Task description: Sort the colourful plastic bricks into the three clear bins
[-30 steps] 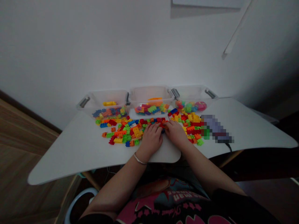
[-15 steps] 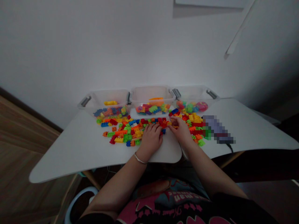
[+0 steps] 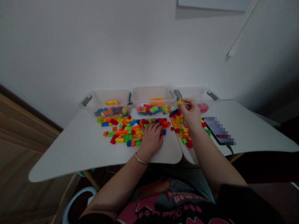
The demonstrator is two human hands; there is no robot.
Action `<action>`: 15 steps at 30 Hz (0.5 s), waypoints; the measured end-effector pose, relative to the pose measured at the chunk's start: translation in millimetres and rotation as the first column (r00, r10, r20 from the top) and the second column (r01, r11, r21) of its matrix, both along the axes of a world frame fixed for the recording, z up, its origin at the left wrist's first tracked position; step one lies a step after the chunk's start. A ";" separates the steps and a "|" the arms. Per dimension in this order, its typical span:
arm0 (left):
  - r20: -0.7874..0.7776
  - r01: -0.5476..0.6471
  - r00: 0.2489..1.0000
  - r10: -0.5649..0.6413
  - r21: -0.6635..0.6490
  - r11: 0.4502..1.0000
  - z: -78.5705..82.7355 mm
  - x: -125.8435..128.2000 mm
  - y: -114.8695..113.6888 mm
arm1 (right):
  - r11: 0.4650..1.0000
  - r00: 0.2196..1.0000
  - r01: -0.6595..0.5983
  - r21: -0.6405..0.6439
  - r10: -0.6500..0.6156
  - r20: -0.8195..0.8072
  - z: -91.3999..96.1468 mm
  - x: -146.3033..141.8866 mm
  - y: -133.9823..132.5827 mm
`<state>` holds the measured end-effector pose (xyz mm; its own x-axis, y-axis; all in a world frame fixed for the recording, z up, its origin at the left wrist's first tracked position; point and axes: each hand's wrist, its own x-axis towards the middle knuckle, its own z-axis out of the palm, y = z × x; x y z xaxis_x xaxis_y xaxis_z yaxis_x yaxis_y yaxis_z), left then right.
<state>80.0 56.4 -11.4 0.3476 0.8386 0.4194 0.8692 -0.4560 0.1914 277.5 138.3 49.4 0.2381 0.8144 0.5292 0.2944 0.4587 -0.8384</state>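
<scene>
My right hand (image 3: 191, 113) is raised at the rim of the right clear bin (image 3: 210, 95), its fingers pinched on a small yellow brick (image 3: 180, 102). My left hand (image 3: 151, 138) rests palm down on the white table (image 3: 77, 146), fingers spread at the near edge of a heap of coloured bricks (image 3: 127, 129). A second heap of bricks (image 3: 181, 129) lies under my right wrist. A silver bracelet (image 3: 139, 159) sits on my left wrist.
Three clear bins stand along the wall: the left bin (image 3: 105, 104), the middle bin (image 3: 153, 101) and the right one, each with bricks or toys inside. A phone (image 3: 218, 130) with a cable lies right of the bricks. A stool (image 3: 74, 199) shows under the table.
My right hand has lifted from the bricks in front of me and moved up and right to the right bin with a yellow brick. The left hand has stayed put.
</scene>
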 end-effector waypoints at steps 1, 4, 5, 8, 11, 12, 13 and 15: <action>0.007 -0.017 1.000 0.017 -0.001 1.000 -0.3 -0.1 0.0 | 1.000 1.000 0.005 0.028 -0.006 0.006 7.4 -1.2 6.0; 0.006 -0.052 0.999 0.052 -0.018 0.998 -0.8 -0.1 -0.4 | 0.994 0.997 0.021 0.106 -0.028 0.066 25.7 -8.1 22.1; -0.001 -0.056 0.998 0.056 -0.023 0.998 -0.7 -0.1 -0.6 | 0.992 0.996 0.023 0.125 -0.034 0.084 30.2 -11.1 26.6; -0.010 -0.056 0.998 0.056 -0.026 0.998 0.1 0.0 -1.5 | 0.983 0.988 0.060 0.172 -0.083 0.129 38.6 -20.2 37.9; -0.009 -0.057 0.998 0.057 -0.029 0.998 1.7 -0.1 -2.2 | 0.976 0.968 0.110 0.189 -0.148 0.202 39.8 -27.1 46.1; -0.011 -0.059 0.998 0.058 -0.034 0.998 2.3 -0.2 -2.3 | 0.976 0.959 0.116 0.185 -0.158 0.236 38.8 -28.9 48.1; -0.014 -0.059 0.998 0.059 -0.039 0.997 2.7 -0.2 -2.3 | 0.978 0.949 0.116 0.175 -0.162 0.272 37.3 -30.6 49.6; -0.022 -0.060 0.998 0.059 -0.048 0.997 3.3 -0.3 -2.3 | 0.984 0.927 0.103 0.147 -0.148 0.344 33.9 -33.4 51.4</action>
